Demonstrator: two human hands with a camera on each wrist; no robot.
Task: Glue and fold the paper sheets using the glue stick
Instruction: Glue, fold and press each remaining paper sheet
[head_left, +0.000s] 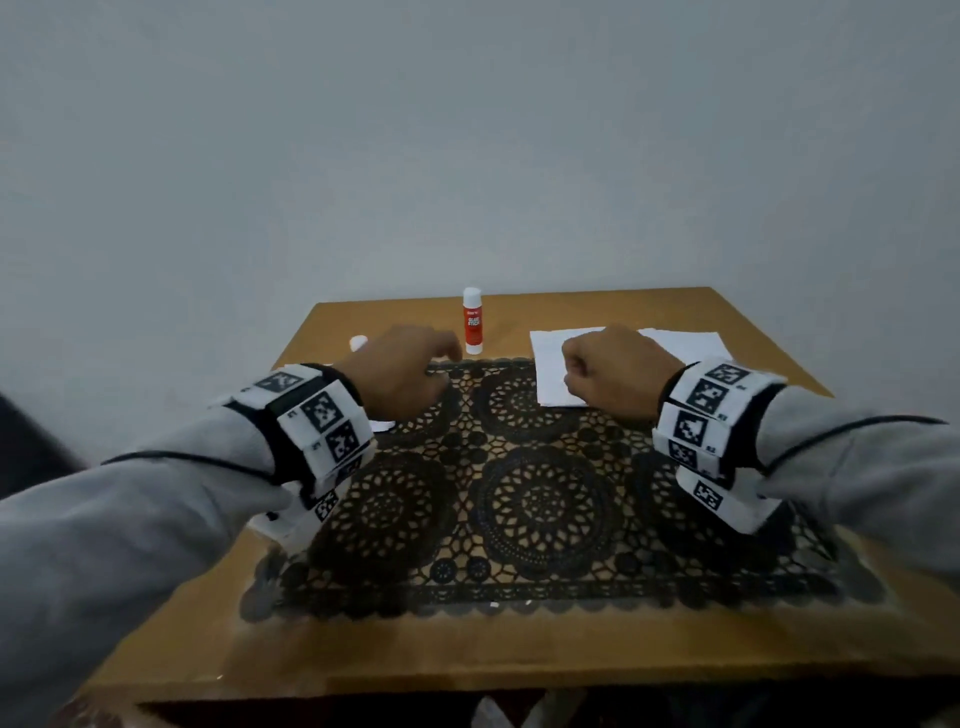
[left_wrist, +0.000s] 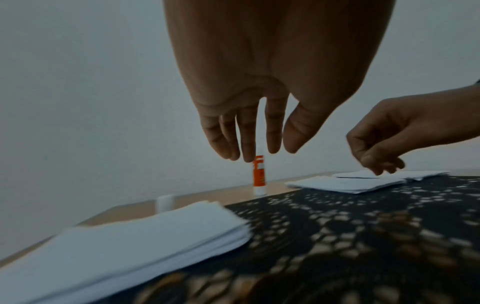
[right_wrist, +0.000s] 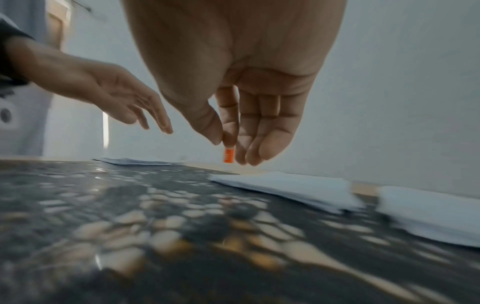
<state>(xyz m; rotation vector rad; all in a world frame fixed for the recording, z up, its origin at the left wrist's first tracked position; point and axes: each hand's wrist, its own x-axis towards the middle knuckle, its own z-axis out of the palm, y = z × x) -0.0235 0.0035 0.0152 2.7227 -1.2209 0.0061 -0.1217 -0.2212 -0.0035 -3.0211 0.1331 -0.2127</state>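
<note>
An orange and white glue stick (head_left: 473, 322) stands upright and uncapped near the table's far edge; its white cap (head_left: 358, 342) stands to the left. My left hand (head_left: 441, 364) hovers just in front of the stick, fingers hanging straight and holding nothing (left_wrist: 259, 154). A stack of white paper sheets (left_wrist: 130, 236) lies below my left wrist. My right hand (head_left: 571, 374) hangs over other white sheets (head_left: 696, 343) at the far right. Its thumb and forefinger nearly meet (right_wrist: 228, 144), with nothing between them.
A black lace mat (head_left: 540, 499) covers most of the wooden table (head_left: 467, 654). A plain grey wall rises right behind the table's far edge. Grey sleeves and marker bands wrap both wrists.
</note>
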